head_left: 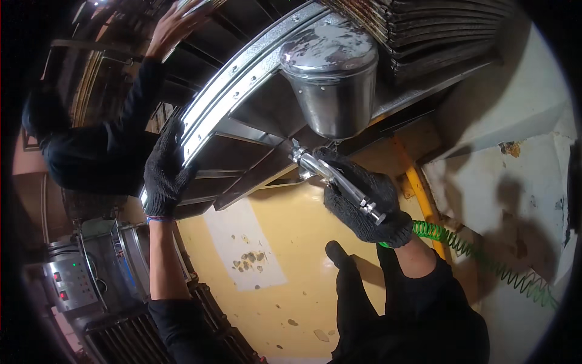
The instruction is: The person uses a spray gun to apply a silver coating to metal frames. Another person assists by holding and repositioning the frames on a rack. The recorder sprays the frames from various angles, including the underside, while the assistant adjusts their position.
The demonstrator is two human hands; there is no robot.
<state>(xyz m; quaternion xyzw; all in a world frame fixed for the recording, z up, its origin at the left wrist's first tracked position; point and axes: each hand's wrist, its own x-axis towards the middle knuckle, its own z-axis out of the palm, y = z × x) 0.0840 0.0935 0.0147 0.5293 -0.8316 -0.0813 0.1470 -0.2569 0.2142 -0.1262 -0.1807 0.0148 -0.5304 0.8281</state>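
Observation:
My right hand (367,197), in a dark knit glove, is wrapped round a silver spray gun (339,176). A shiny metal paint cup (336,100) with a streaked, domed lid sits on top of the gun. The nozzle points up and left, toward dark metal panels. My left hand (163,173), gloved the same way, grips the edge of a long bright metal rail (233,85) with a row of holes. Its thumb lies on the inner side; the fingers run along the outer side and are partly hidden. A coiled green air hose (467,246) trails from my right hand.
Another person (103,145) in dark clothes stands at the left, one bare hand (179,27) raised by the panels. A control box (70,282) with red switches is at lower left. Stacked dark sheets (445,30) lie upper right. A yellow post (421,188) stands near the wall.

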